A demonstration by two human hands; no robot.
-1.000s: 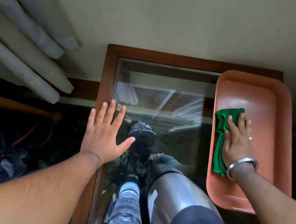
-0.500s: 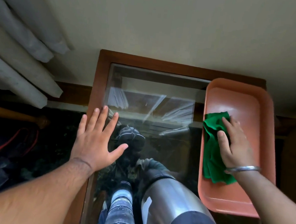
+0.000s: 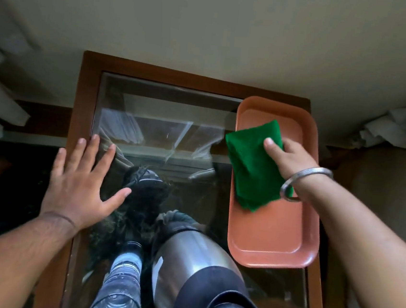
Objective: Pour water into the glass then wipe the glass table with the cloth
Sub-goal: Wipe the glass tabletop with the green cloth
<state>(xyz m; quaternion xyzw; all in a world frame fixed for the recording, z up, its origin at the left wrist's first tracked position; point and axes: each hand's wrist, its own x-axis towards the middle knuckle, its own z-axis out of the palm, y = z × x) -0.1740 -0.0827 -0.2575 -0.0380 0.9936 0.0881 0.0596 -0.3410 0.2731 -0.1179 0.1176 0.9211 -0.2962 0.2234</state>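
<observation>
Cloth [image 3: 250,169], green and folded, is pinched in the right hand [image 3: 288,157], thumb on top and the other fingers hidden beneath; its lower end hangs over the orange tray [image 3: 276,236], and its left corner juts past the tray's left rim over the glass. The tray lies along the right edge of the tabletop [image 3: 173,135], reaching almost to the far wooden frame. The left hand [image 3: 80,188] lies flat with fingers [image 3: 92,147] spread wide, holding nothing, straddling the left frame and the glass. Between thumb and tray the glass is bare. Nearer than both hands stand a glass [image 3: 120,283] and a steel flask [image 3: 199,276], side by side at the near edge.
</observation>
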